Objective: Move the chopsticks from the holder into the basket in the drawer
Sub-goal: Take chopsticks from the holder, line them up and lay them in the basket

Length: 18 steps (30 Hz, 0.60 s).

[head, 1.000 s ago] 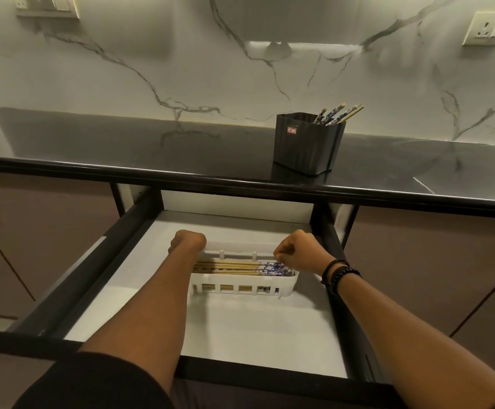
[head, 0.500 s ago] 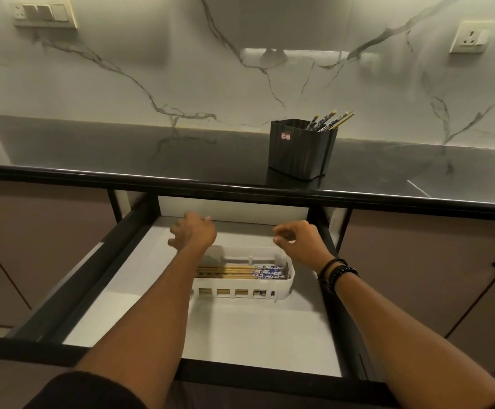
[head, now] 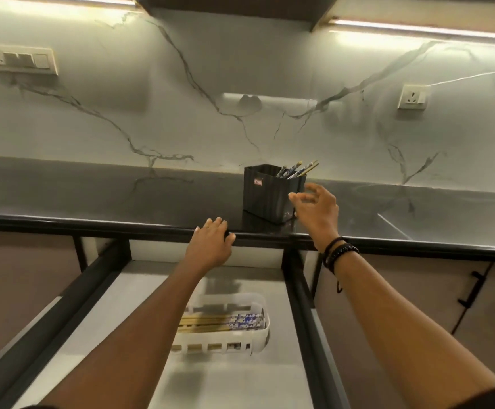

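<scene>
The right hand [head: 317,208] spreads empty fingers just beside the black holder [head: 266,196], likely to grab the chopsticks [head: 297,169] poking out. The left hand [head: 210,243], fingers straight, is at the counter edge [head: 92,225], maybe to steady. Others lie in the near basket [head: 258,338]

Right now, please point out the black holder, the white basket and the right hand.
black holder [head: 265,196], head view, on its front wall.
white basket [head: 234,338], head view, on its front wall.
right hand [head: 318,208], head view, on the back of the hand.
</scene>
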Tool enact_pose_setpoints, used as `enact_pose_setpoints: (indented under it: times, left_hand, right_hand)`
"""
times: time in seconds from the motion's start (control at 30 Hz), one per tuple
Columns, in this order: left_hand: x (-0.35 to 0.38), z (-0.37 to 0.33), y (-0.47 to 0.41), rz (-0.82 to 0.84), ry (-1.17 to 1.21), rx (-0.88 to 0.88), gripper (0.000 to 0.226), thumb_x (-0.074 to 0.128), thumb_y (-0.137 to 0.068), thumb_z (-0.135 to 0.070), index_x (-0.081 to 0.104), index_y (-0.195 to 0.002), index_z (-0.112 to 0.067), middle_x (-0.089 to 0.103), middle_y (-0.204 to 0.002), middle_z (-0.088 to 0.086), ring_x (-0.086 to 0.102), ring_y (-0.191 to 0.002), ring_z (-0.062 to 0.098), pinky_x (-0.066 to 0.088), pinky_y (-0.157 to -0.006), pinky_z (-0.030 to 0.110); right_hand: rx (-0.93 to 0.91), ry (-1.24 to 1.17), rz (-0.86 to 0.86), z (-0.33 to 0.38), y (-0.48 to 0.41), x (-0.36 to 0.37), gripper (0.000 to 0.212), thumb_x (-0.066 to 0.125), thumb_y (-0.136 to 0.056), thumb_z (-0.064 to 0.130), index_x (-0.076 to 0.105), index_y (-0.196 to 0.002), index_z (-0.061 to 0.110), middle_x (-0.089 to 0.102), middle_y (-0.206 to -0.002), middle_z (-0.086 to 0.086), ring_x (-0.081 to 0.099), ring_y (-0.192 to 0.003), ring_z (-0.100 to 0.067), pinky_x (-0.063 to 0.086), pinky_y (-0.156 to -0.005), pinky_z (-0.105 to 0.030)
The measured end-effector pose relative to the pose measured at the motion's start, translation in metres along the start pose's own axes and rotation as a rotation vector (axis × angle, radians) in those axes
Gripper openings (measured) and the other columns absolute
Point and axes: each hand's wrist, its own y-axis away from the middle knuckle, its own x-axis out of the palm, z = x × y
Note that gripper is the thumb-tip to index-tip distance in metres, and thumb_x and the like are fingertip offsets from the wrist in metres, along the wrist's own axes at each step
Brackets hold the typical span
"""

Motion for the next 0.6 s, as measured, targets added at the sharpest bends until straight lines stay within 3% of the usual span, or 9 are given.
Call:
enact_pose_setpoints:
  times: [0.07,0.17,0.27,0.37,0.43,0.53,0.6]
  left_hand:
    - [-0.002,-0.004,-0.005,0.062,-0.071,-0.007,0.043,0.035,-0.102,-0.034,0.044,-0.135,-0.009,0.042,-0.145,0.011,0.039,-0.133,0.029,0.033,-0.108,0.045]
    - [-0.002,-0.007,-0.008,-0.011,-0.122,-0.038,0.033,0.036,-0.101,-0.035,0.055,-0.117,-0.013,0.059,-0.118,0.007,0.057,-0.106,0.025,0.047,-0.088,0.038]
    - [-0.003,-0.008,-0.012,-0.043,-0.18,-0.027,0.032,0.038,-0.1,-0.034,0.058,-0.114,-0.014,0.062,-0.111,0.005,0.059,-0.099,0.024,0.049,-0.083,0.035]
    - [-0.004,-0.008,-0.017,-0.041,-0.198,-0.025,0.031,0.04,-0.1,-0.035,0.061,-0.11,-0.015,0.064,-0.105,0.004,0.058,-0.09,0.019,0.045,-0.075,0.029]
    - [-0.004,-0.009,-0.019,-0.042,-0.2,-0.029,0.031,0.041,-0.1,-0.035,0.063,-0.108,-0.015,0.065,-0.102,0.003,0.056,-0.085,0.016,0.045,-0.074,0.028]
    - [-0.004,-0.008,-0.021,-0.051,-0.203,-0.024,0.03,0.043,-0.099,-0.034,0.064,-0.107,-0.015,0.065,-0.099,0.003,0.058,-0.085,0.017,0.049,-0.076,0.029]
    - [-0.003,-0.007,-0.021,-0.06,-0.195,-0.014,0.029,0.044,-0.099,-0.033,0.065,-0.105,-0.014,0.065,-0.096,0.003,0.058,-0.083,0.017,0.05,-0.076,0.029]
  right_hand:
    - [0.021,0.001,-0.039,0.004,-0.017,-0.002,0.05,0.074,-0.084,0.029,0.056,-0.128,0.013,0.07,-0.112,-0.005,0.062,-0.08,-0.002,0.054,-0.086,-0.027]
    - [0.092,-0.042,-0.046,0.003,-0.04,-0.003,0.056,0.075,-0.084,0.023,0.05,-0.133,0.014,0.064,-0.123,-0.009,0.063,-0.107,-0.021,0.053,-0.096,-0.042]
    - [0.167,-0.073,-0.022,-0.001,-0.062,-0.002,0.068,0.075,-0.082,0.016,0.041,-0.14,0.015,0.054,-0.135,-0.011,0.054,-0.122,-0.027,0.048,-0.103,-0.043]
    - [0.25,-0.156,0.074,-0.005,-0.079,0.003,0.081,0.071,-0.082,0.002,0.028,-0.149,0.015,0.041,-0.148,-0.012,0.045,-0.131,-0.027,0.042,-0.107,-0.034]
    - [0.275,-0.21,0.122,-0.006,-0.089,0.006,0.081,0.067,-0.082,-0.006,0.026,-0.149,0.011,0.043,-0.146,-0.014,0.047,-0.131,-0.026,0.042,-0.109,-0.037]
    - [0.225,-0.245,0.095,-0.01,-0.099,0.013,0.058,0.07,-0.078,-0.007,0.049,-0.131,0.003,0.061,-0.125,-0.016,0.06,-0.118,-0.026,0.048,-0.103,-0.04]
    - [0.2,-0.24,0.07,-0.011,-0.101,0.017,0.054,0.072,-0.077,-0.004,0.053,-0.126,0.005,0.064,-0.12,-0.014,0.062,-0.113,-0.024,0.05,-0.101,-0.038]
